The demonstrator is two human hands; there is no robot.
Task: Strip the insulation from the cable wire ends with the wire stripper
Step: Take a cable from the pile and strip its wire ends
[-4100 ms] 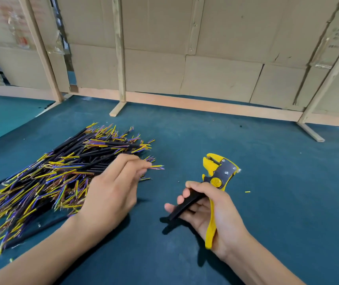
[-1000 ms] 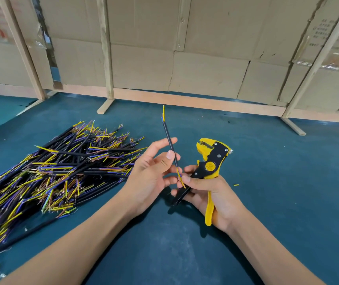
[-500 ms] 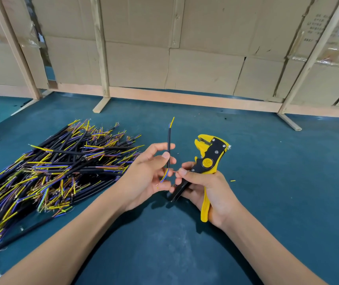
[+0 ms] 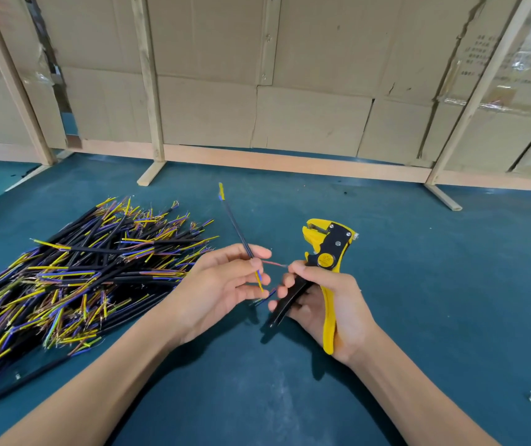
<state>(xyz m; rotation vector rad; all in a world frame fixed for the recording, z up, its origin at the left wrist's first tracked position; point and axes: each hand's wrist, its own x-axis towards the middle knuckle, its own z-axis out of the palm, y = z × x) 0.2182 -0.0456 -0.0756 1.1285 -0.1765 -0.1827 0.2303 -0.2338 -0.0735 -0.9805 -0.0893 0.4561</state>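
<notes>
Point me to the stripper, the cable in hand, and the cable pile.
stripper [image 4: 327,259]: head view, on the yellow pivot disc below its head.
cable [image 4: 236,225]: head view, on the black sheath above the left hand's fingers.
cable pile [image 4: 74,272]: head view, on the middle of the heap.

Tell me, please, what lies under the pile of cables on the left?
The pile of cables rests on the blue-green table mat, which shows all around it. Whatever is directly beneath the heap is covered by the cables.

Matt cardboard wall [image 4: 306,120], wooden battens [image 4: 148,91]
</notes>
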